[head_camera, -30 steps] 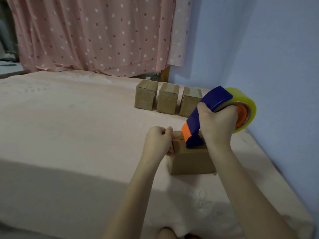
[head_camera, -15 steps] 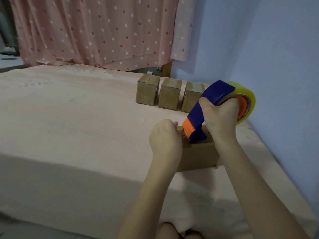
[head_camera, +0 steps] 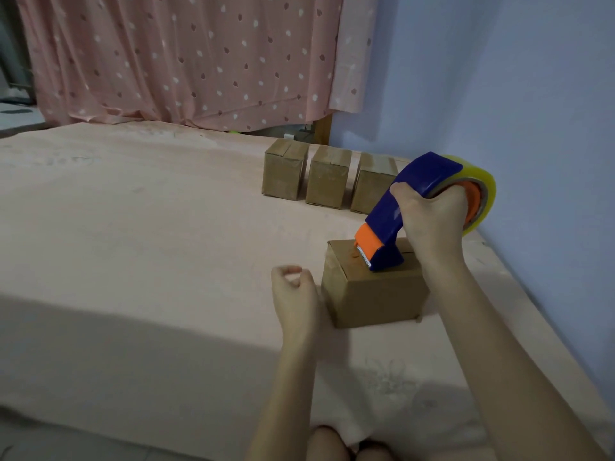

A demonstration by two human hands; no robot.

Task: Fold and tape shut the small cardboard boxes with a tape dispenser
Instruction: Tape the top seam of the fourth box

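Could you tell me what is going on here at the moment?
A person is taping a small cardboard box shut on a pink-covered surface. The right hand grips a blue tape dispenser with its blade end on the box top. The left hand hangs beside the box, holding nothing. Three more boxes stand in a row behind.

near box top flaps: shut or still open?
Shut. The near box has its top flaps lying flat, and the tape dispenser rests on them.

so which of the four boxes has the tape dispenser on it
The nearest box, alone in front. The tape dispenser, gripped by the right hand, rests on its top.
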